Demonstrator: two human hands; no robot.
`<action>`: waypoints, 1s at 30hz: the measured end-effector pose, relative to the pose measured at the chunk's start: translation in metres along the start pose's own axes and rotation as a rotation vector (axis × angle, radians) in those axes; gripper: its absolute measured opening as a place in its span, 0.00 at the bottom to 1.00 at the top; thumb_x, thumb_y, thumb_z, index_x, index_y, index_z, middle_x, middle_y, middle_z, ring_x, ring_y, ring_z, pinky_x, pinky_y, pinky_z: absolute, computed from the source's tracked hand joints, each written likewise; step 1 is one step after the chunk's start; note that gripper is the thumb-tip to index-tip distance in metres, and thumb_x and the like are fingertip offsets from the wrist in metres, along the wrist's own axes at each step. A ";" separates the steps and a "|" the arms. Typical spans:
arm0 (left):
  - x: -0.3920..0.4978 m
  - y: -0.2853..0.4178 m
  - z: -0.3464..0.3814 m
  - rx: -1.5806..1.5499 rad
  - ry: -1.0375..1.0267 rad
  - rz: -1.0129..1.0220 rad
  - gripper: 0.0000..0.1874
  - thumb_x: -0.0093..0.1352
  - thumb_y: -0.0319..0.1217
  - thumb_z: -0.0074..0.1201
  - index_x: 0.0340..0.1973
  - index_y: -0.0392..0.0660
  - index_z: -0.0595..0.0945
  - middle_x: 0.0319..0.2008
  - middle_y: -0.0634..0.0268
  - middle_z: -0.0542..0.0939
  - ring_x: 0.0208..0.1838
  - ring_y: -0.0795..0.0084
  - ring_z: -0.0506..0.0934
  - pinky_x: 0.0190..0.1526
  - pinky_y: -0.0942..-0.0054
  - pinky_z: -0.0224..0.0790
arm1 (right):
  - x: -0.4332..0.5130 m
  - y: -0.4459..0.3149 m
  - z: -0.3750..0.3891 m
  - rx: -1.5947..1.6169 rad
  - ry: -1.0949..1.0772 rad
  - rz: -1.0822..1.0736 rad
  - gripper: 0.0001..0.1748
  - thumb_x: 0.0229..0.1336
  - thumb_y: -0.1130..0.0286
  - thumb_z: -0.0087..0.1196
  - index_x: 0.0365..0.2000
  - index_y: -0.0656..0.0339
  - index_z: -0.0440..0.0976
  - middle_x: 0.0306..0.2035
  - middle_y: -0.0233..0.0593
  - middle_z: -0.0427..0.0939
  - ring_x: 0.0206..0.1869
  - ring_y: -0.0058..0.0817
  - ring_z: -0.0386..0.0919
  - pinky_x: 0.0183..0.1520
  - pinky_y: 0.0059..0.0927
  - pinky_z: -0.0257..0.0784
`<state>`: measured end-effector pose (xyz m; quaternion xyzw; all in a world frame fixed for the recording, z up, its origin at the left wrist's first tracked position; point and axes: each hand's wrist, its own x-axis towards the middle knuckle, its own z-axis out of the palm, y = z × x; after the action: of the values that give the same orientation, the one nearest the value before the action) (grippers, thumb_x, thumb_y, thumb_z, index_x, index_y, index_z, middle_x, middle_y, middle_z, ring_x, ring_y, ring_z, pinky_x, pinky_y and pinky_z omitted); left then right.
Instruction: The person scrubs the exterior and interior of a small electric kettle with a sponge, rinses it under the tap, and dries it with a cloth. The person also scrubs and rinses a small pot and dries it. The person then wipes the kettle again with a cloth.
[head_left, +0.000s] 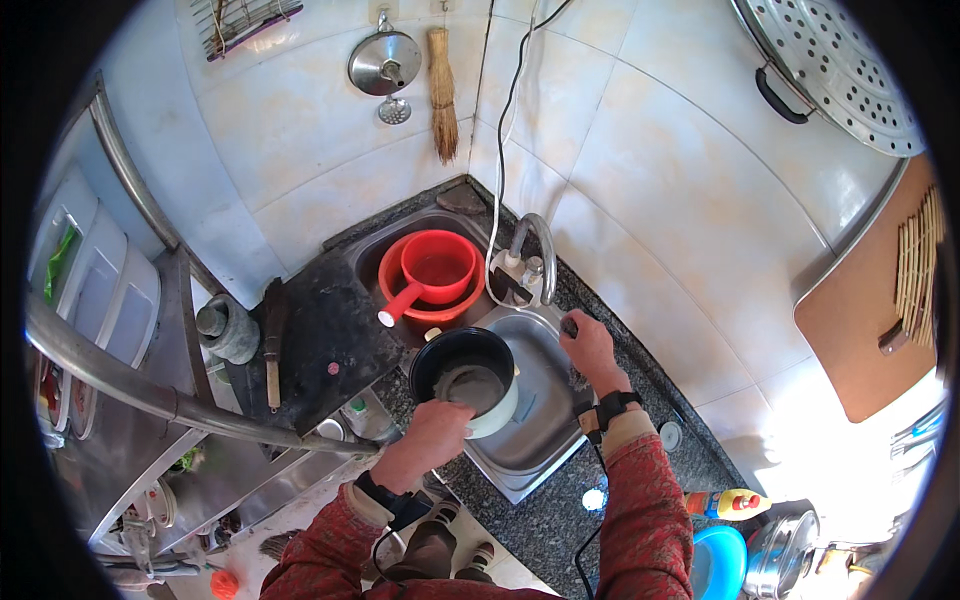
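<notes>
My left hand (431, 441) grips the near rim of a pot (491, 412) with a black inside and a pale outside. Some greyish liquid seems to lie in its bottom. The pot is over the left part of a stainless steel sink basin (517, 450). At the basin's far right edge, my right hand (596, 352) has its fingers closed round a small dark lump (569, 325), perhaps a scouring pad. Below that hand, a grey wire scourer (577, 379) seems to rest on the sink's rim. The curved faucet (541, 247) stands behind the basin.
A red dipper (439, 259) sits in an orange-red basin (390, 259) beyond the pot. Left are a black board (322, 322), a knife (274, 352) and a stone mortar (236, 334). A yellow bottle (735, 504) and blue bowl (720, 559) stand right. Cables hang near the faucet.
</notes>
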<state>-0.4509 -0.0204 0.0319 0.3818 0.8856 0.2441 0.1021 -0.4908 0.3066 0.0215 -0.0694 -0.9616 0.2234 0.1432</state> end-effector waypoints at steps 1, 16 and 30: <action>0.005 0.001 0.002 0.057 -0.042 0.032 0.08 0.61 0.29 0.62 0.34 0.44 0.81 0.34 0.54 0.83 0.41 0.48 0.83 0.42 0.52 0.73 | 0.008 0.000 -0.003 -0.029 0.014 -0.013 0.16 0.52 0.69 0.60 0.44 0.53 0.77 0.38 0.46 0.82 0.42 0.50 0.81 0.44 0.49 0.77; 0.063 0.001 0.035 0.320 -0.073 0.324 0.04 0.60 0.29 0.56 0.32 0.48 0.82 0.32 0.66 0.82 0.41 0.65 0.83 0.47 0.66 0.69 | 0.117 0.015 0.034 -0.025 -0.270 -0.465 0.11 0.64 0.66 0.50 0.47 0.46 0.72 0.38 0.47 0.81 0.39 0.52 0.81 0.42 0.44 0.77; 0.100 -0.007 0.040 0.365 -0.090 0.318 0.03 0.60 0.28 0.56 0.29 0.49 0.83 0.29 0.66 0.83 0.39 0.65 0.84 0.47 0.65 0.70 | 0.122 0.053 0.030 -0.252 -0.269 -0.511 0.20 0.54 0.75 0.55 0.48 0.50 0.77 0.45 0.35 0.81 0.48 0.41 0.81 0.45 0.45 0.81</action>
<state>-0.5096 0.0624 -0.0052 0.5390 0.8383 0.0757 0.0309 -0.6120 0.3651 0.0018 0.1875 -0.9784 0.0665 0.0564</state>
